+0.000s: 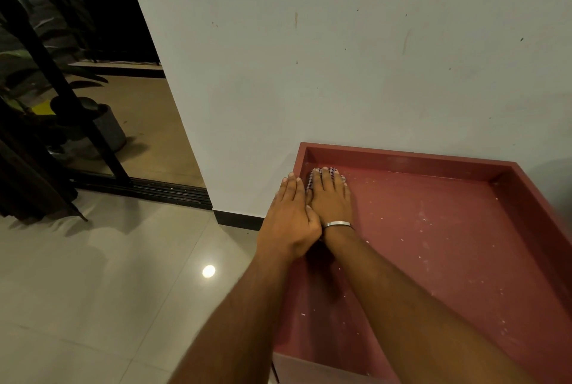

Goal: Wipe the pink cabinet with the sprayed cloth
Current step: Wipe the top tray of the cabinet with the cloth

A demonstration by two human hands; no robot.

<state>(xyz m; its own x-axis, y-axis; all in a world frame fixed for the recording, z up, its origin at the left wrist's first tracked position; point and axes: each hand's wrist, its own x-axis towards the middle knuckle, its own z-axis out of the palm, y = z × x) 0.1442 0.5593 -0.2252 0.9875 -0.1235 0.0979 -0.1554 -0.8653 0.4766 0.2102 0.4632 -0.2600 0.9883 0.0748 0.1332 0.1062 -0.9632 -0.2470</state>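
Observation:
The pink cabinet (pixel 448 228) stands against the white wall, and I look down on its recessed top, which has a raised rim and is flecked with white specks. My right hand (pixel 329 197), with a silver bangle at the wrist, lies flat with straight fingers on a checked cloth (pixel 309 180) in the far left corner of the top. Only the cloth's edges show around the fingers. My left hand (pixel 289 219) rests flat along the cabinet's left rim, its thumb side touching the right hand.
The white wall (pixel 340 58) rises directly behind the cabinet. Glossy pale floor tiles (pixel 108 275) lie to the left. A dark sliding-door track (pixel 148 188) and a potted plant (pixel 93 123) sit at the far left.

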